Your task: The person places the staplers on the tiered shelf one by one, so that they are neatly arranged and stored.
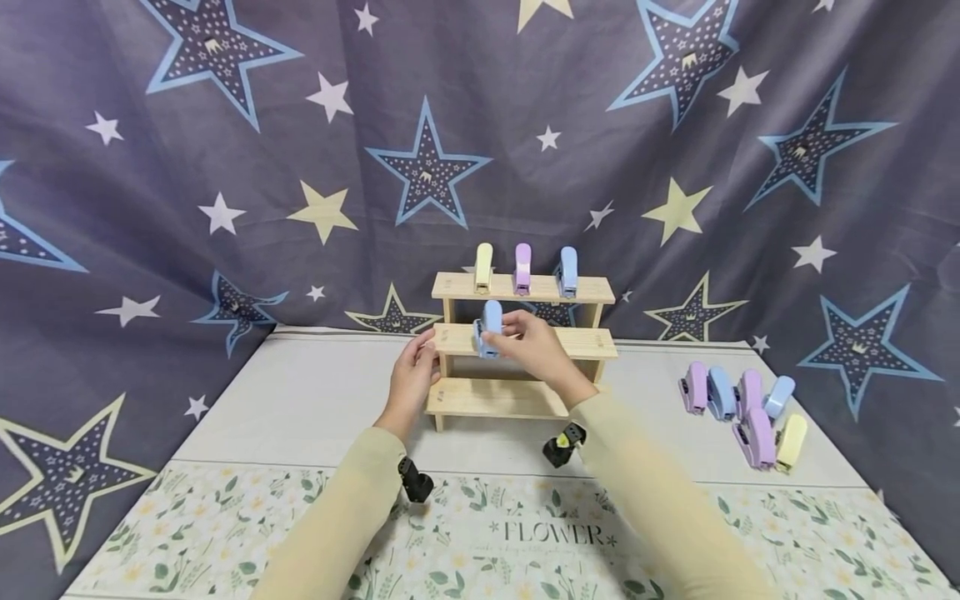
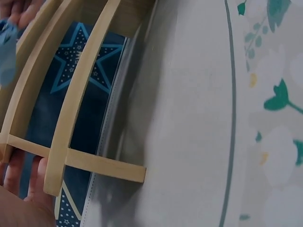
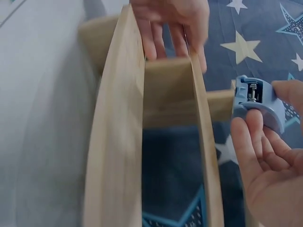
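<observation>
Right hand (image 1: 534, 343) pinches the blue stapler (image 1: 492, 322) at the middle tier of the wooden shelf (image 1: 495, 400), seemingly leaving its underside free; whether it touches, I cannot tell. Left hand (image 1: 407, 381), loosely extended, meets the shelf's left end, presumably steadying it.

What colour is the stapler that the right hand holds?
The stapler is light blue; the right wrist view shows it best.

Head view: high, facing forward-down, farther back. Wrist views: close, blurry, seemingly sideways, sharing wooden rack (image 1: 495, 398).
</observation>
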Demonstrator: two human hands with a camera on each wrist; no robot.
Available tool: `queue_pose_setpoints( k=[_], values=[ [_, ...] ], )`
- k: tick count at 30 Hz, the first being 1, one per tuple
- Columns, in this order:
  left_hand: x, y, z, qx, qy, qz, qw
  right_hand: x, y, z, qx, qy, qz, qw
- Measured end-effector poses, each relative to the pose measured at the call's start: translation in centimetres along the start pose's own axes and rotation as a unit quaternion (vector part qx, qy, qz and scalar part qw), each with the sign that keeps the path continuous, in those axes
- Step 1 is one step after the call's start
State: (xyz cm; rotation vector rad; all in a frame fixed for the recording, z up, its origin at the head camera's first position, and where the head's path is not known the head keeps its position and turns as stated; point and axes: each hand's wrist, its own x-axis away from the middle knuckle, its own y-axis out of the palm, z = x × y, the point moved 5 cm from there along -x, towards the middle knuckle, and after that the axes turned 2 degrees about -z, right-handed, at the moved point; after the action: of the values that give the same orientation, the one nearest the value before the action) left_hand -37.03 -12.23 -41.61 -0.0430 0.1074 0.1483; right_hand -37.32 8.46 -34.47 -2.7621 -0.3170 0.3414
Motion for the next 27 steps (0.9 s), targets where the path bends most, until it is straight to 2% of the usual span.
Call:
queue_pose_setpoints(
  k=[3, 11, 18, 27],
  values=[
    [0.1, 0.0, 0.1, 0.003, 0.002, -0.002, 1.0000, -0.6, 1.3, -0.2, 0.005, -0.007, 0.019, 1.000],
    [-0.1, 0.0, -0.1, -0.003, 0.004, 0.003, 1.0000, -2.1, 3.4, -0.8, 0.074, -0.001, 0.045, 0.996],
    [-0.1, 0.1, 0.0, 0.014, -0.002, -0.005, 0.9999, -3.0, 4.3, -0.3, 0.074, 0.007, 0.059, 0.996],
    [-0.3, -0.1, -0.2, -0.004, -0.002, 0.002, 1.0000, -3.2, 5.0, -0.5, 0.089, 0.019, 0.066, 0.994]
  ],
)
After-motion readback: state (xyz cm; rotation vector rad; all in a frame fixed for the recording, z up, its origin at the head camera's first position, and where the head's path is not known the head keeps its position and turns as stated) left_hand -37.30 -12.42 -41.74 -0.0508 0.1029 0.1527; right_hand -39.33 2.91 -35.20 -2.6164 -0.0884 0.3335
